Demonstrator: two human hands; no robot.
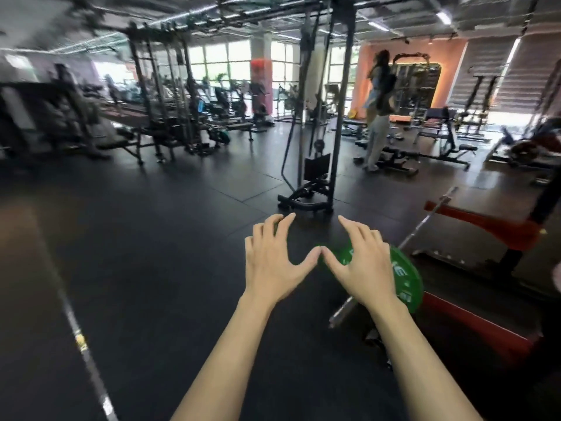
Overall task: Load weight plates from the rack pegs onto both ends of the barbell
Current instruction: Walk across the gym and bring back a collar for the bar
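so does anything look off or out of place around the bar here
Nothing is clearly wrong. A green plate sits on the near end of the barbell, both hands open in front of it. The far end looks bare.

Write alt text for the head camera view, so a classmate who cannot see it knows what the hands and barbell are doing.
Two bare hands, the left hand and right hand, spread open with thumbs nearly touching, holding nothing, above a green weight plate already on the near end of a barbell. The bar runs away to the right over red rack parts on a dark gym floor.
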